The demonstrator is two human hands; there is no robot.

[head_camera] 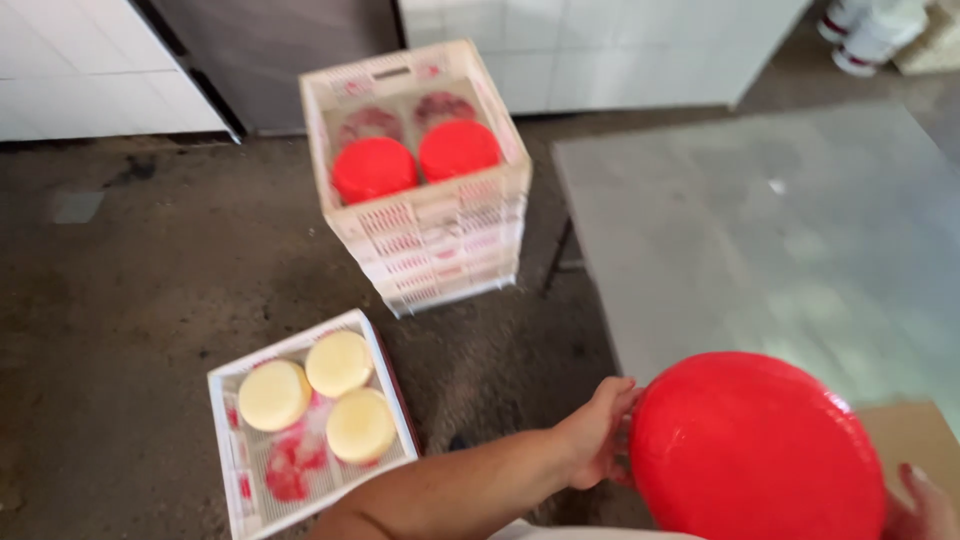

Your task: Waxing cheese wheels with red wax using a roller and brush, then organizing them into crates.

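Steel table: grey top, fills the field from 1 to 4 o'clock. Bare surface, dull reflections.

Concrete floor: dark, stained, spans 7 to 11 o'clock.

Stack of white crates: at 12 o'clock, standing on the floor just beside the table's left edge. Top crate holds two red wheels side by side in its near half; the far half shows reddish stains.

Low white crate: on the floor at 8 o'clock, well apart from the stack. Holds three pale yellow wheels, close together; red smears on the crate bottom at the near end.

Large red wheel: waxy, round, at 5 o'clock, held over the table's near edge and partly covering a brown cardboard piece.

Left hand: at 6 o'clock, fingers spread flat against the wheel's left rim, pressing it.

Right hand: lower right corner, only fingertips visible at the wheel's right rim, touching it. The wheel is clamped between the two hands.
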